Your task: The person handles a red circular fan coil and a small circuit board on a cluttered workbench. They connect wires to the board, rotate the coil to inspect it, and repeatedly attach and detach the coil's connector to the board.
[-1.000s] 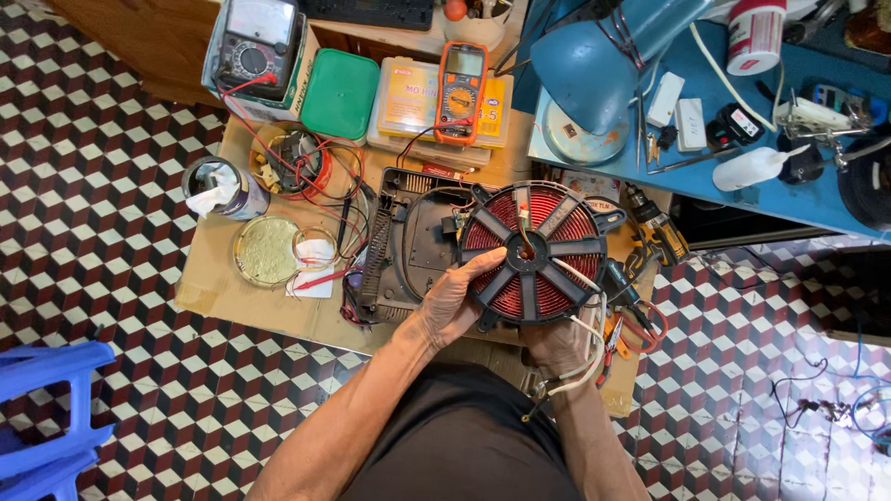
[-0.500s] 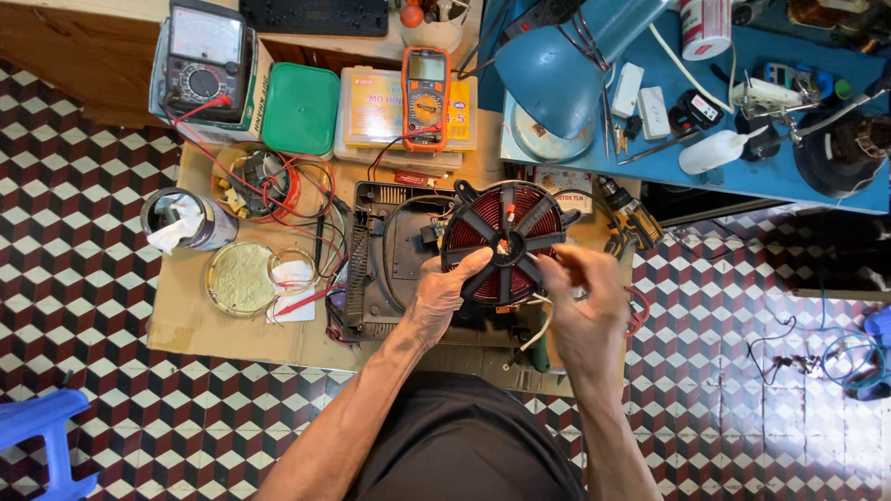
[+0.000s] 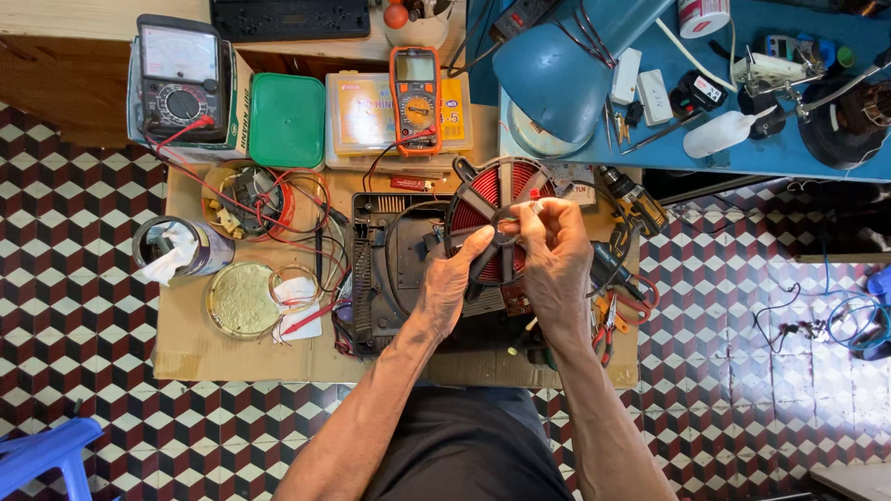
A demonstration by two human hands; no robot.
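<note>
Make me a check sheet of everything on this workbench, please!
Surface: low brown table, crowded.
Job's things: round red coil with black spokes, held up over an opened black case.
Clutter: two meters, green box, tin of paste, pliers, blue lamp.
Hands: left hand grips the coil's lower edge; right hand has fingers at its hub.
Cables: red and black leads looped by the meters.
Surroundings: chequered floor, blue shelf, blue stool.

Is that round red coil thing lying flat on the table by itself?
No, both the left hand and the right hand grip the red coil disc, holding it tilted up over the open black casing.
</note>
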